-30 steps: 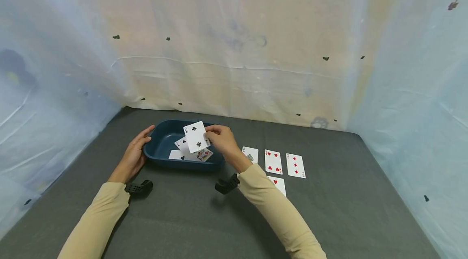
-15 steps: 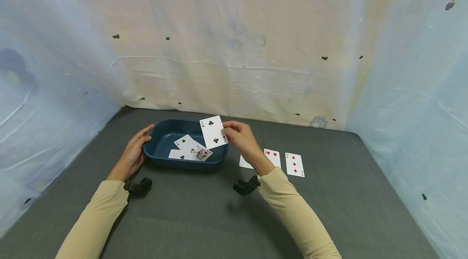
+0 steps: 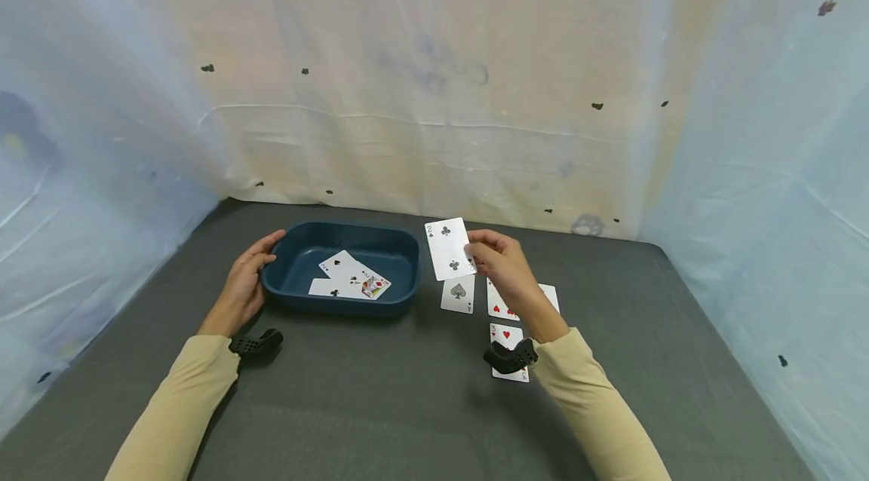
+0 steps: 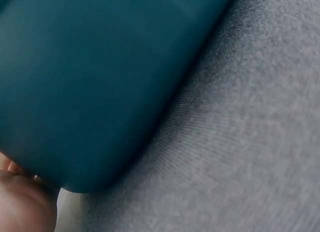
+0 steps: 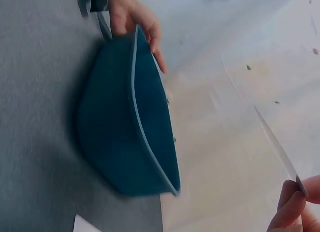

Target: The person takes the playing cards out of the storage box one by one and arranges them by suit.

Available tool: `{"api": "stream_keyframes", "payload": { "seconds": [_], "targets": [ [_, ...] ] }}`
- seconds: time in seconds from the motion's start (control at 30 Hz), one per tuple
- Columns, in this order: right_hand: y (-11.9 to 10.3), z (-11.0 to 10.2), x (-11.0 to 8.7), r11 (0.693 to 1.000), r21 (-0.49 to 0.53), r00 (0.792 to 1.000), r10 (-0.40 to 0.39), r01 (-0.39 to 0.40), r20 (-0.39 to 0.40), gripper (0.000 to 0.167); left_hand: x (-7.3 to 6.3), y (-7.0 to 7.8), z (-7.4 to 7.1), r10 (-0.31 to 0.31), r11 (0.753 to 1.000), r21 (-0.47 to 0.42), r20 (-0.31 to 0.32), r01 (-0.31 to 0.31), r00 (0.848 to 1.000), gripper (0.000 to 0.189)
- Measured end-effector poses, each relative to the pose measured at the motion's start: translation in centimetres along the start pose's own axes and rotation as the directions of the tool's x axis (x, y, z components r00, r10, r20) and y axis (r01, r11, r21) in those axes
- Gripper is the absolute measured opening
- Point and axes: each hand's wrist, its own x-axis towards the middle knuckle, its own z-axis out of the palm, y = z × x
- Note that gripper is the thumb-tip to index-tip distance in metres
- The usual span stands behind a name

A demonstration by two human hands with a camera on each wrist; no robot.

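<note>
My right hand [image 3: 511,270] pinches a two of clubs [image 3: 446,247] by its right edge, face up, above the table just right of a dark blue tub [image 3: 339,306]. In the right wrist view that playing card shows nearly edge-on. My left hand [image 3: 243,286] rests against the tub's left end, its fingers fairly straight along the outside. Inside the tub lie several overlapping face-up cards [image 3: 349,270], one of them a picture card. An ace of spades [image 3: 458,295] lies on the table under the held card, its top hidden.
Right of the ace lies a hearts card [image 3: 496,304], partly hidden by my right hand, and a mostly covered card [image 3: 551,293]. A second hearts card [image 3: 509,374] lies nearer, under my right wrist strap [image 3: 511,355]. Patterned sheeting [image 3: 434,127] hangs around the grey table [image 3: 380,405].
My right hand has carried the two of clubs rightward from above the tub to over the ace of spades. The left hand and tub have stayed in place.
</note>
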Motion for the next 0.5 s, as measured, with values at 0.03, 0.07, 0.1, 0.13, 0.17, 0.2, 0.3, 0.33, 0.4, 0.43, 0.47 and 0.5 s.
{"api": "stream_keyframes", "payload": {
  "seconds": [0.03,0.07,0.1,0.13,0.17,0.2,0.3,0.33,0.4,0.43,0.47,0.5],
  "targets": [
    [0.0,-0.5,-0.2,1.000,-0.002,1.000,-0.003,0.003,-0.008,0.026,0.0,0.0,0.0,0.001,1.000,-0.006,0.004,-0.001,1.000,0.049],
    [0.0,-0.9,-0.3,1.000,-0.003,1.000,-0.007,0.007,-0.014,0.026,0.0,0.0,0.0,0.001,1.000,-0.006,0.006,-0.001,1.000,0.049],
    [0.0,-1.4,-0.5,1.000,-0.005,1.000,-0.012,0.012,-0.019,0.026,0.0,0.0,-0.1,-0.002,1.000,-0.006,0.008,0.002,1.000,0.050],
    [-0.1,-1.8,-0.6,1.000,-0.002,1.000,-0.019,0.019,-0.025,0.026,-0.1,0.0,-0.1,-0.007,1.000,-0.008,0.007,0.007,1.000,0.050],
    [-0.1,-2.3,-0.8,1.000,-0.001,0.999,-0.025,0.025,-0.031,0.026,0.0,0.0,-0.1,-0.010,1.000,-0.011,0.008,0.010,1.000,0.050],
    [-0.1,-2.7,-1.0,1.000,0.003,0.999,-0.027,0.028,-0.040,0.026,0.0,0.0,-0.1,-0.013,1.000,-0.009,0.010,0.013,1.000,0.050],
    [-0.3,-3.8,-1.5,0.999,0.014,0.997,-0.038,0.039,-0.062,0.026,0.0,0.1,-0.2,-0.025,1.000,-0.010,0.012,0.025,1.000,0.049],
    [-0.3,-4.2,-1.7,0.999,0.016,0.997,-0.036,0.037,-0.071,0.026,0.0,0.1,-0.2,-0.030,1.000,-0.009,0.012,0.030,0.999,0.049],
    [-0.3,-4.8,-2.0,0.999,0.020,0.995,-0.025,0.027,-0.094,0.027,0.0,0.2,-0.2,-0.040,0.999,-0.002,0.013,0.040,0.999,0.048],
    [-0.4,-5.1,-2.2,0.999,0.019,0.994,-0.023,0.025,-0.103,0.027,0.0,0.2,-0.2,-0.046,0.999,0.002,0.010,0.046,0.999,0.048],
    [-0.4,-5.4,-2.3,1.000,0.017,0.993,-0.019,0.021,-0.113,0.028,0.1,0.3,-0.2,-0.051,0.999,0.007,0.008,0.051,0.999,0.048],
    [-0.4,-5.8,-2.5,1.000,0.013,0.993,-0.015,0.016,-0.121,0.029,0.1,0.3,-0.2,-0.055,0.998,0.007,0.009,0.055,0.998,0.048]
  ]
}}
